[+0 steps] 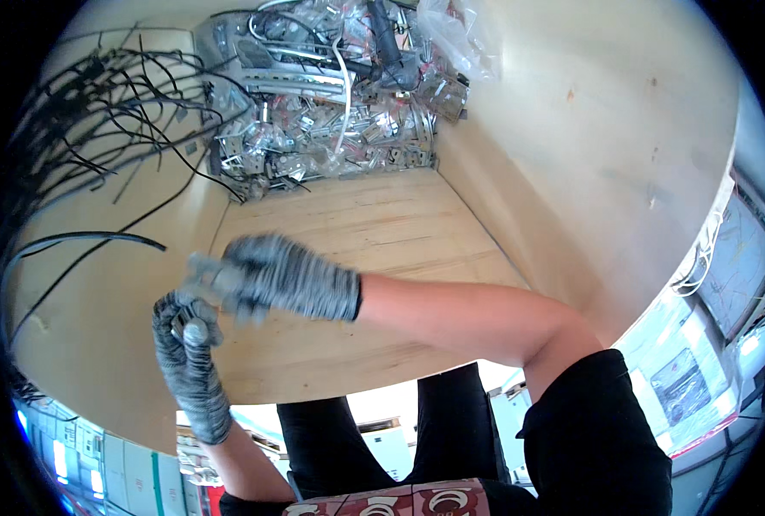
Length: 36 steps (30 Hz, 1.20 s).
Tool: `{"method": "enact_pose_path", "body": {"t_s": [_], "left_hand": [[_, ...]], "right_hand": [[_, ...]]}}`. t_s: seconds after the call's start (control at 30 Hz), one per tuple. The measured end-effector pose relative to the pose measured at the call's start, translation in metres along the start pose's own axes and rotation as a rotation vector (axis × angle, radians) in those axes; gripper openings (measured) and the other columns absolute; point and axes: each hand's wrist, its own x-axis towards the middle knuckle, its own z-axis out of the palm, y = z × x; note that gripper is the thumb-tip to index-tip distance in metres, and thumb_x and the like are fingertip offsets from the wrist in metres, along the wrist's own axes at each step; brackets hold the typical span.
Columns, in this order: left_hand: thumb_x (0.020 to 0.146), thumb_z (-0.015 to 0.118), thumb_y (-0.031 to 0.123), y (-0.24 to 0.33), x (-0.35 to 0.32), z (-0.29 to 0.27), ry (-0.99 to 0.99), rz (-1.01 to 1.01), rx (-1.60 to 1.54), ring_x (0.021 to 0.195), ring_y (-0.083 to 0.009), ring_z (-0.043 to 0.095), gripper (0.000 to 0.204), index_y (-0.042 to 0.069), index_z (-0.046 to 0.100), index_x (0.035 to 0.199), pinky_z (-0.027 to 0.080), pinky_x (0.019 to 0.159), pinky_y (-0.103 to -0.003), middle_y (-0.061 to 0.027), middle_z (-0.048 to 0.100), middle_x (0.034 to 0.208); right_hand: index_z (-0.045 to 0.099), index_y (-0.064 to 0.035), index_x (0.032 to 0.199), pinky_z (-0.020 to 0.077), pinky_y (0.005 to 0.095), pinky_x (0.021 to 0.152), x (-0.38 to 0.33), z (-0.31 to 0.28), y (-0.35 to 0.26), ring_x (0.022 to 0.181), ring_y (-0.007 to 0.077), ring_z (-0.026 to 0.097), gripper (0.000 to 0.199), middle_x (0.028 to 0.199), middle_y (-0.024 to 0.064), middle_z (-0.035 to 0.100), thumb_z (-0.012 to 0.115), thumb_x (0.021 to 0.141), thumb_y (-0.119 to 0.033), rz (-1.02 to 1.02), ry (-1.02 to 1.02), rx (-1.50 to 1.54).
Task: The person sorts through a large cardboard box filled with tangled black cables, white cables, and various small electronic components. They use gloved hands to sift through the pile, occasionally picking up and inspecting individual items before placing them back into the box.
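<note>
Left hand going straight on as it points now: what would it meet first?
Likely the right hand, blurred, just above the left hand in the picture; depth is unclear, they may touch.

Ribbed, matt knit cloth covers the left hand (pixel 191 361), toward 8 o'clock, and the right hand (pixel 289 275), where blur softens the weave. A small piece (pixel 178 325) at the left fingers glints like metal. The box (pixel 589 129) is smooth, matt wood with visible grain. At 12 o'clock, glossy silvery metal parts (pixel 292 83) mix with crinkled, shiny clear plastic bags (pixel 464 39); at 10 o'clock, smooth black cables (pixel 60 129) look plastic-coated.
</note>
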Motion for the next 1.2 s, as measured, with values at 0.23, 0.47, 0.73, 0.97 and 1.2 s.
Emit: {"method": "enact_pose_path", "body": {"t_s": [0.23, 0.47, 0.73, 0.97, 1.2], "left_hand": [[0.086, 0.064, 0.040, 0.011, 0.013, 0.021, 0.169, -0.102, -0.195, 0.084, -0.0135, 0.052, 0.047, 0.003, 0.052, 0.114, 0.044, 0.073, -0.026, -0.0062, 0.055, 0.096], [0.093, 0.055, 0.024, 0.015, -0.014, 0.015, 0.054, -0.090, 0.107, 0.077, -0.0107, 0.054, 0.024, 0.002, 0.053, 0.102, 0.043, 0.068, -0.022, -0.0068, 0.058, 0.090], [0.092, 0.051, 0.009, -0.030, -0.076, -0.023, -0.031, 0.084, 0.528, 0.077, -0.0175, 0.055, 0.023, 0.001, 0.054, 0.113, 0.047, 0.068, -0.028, -0.0104, 0.055, 0.092], [0.088, 0.051, 0.001, -0.035, -0.065, -0.013, 0.001, 0.092, 0.590, 0.070, -0.0178, 0.053, 0.020, 0.000, 0.056, 0.107, 0.045, 0.064, -0.029, -0.0096, 0.052, 0.085], [0.087, 0.050, 0.000, -0.037, -0.054, -0.009, -0.022, 0.207, 0.691, 0.067, -0.0206, 0.053, 0.020, -0.001, 0.057, 0.106, 0.045, 0.062, -0.032, -0.0112, 0.053, 0.080]], "right_hand": [[0.056, -0.0039, 0.092, 0.0521, 0.0298, 0.061, -0.009, 0.026, -0.033, 0.067, 0.0209, 0.064, 0.022, 0.071, 0.0072, 0.063, 0.062, 0.088, -0.025, -0.202, 0.063, -0.508], [0.060, -0.0023, 0.106, 0.0477, 0.0393, 0.083, 0.021, -0.144, 0.066, 0.092, 0.0301, 0.061, 0.049, 0.101, 0.0157, 0.064, 0.071, 0.074, -0.038, -0.058, 0.046, -0.882], [0.040, -0.0108, 0.137, 0.0332, 0.0401, 0.106, -0.002, -0.370, 0.125, 0.127, 0.0323, 0.043, 0.056, 0.138, 0.0191, 0.044, 0.053, 0.083, -0.021, 0.651, 0.972, -1.321], [0.047, -0.0120, 0.132, 0.0363, 0.0375, 0.103, 0.088, -0.290, 0.171, 0.123, 0.0350, 0.044, 0.058, 0.133, 0.0191, 0.047, 0.061, 0.077, -0.022, 0.055, 0.437, -1.112], [0.052, -0.0083, 0.127, 0.0419, 0.0421, 0.097, 0.055, -0.333, 0.158, 0.116, 0.0310, 0.053, 0.053, 0.129, 0.0157, 0.053, 0.052, 0.087, -0.042, 0.566, 0.861, -1.080]]}}
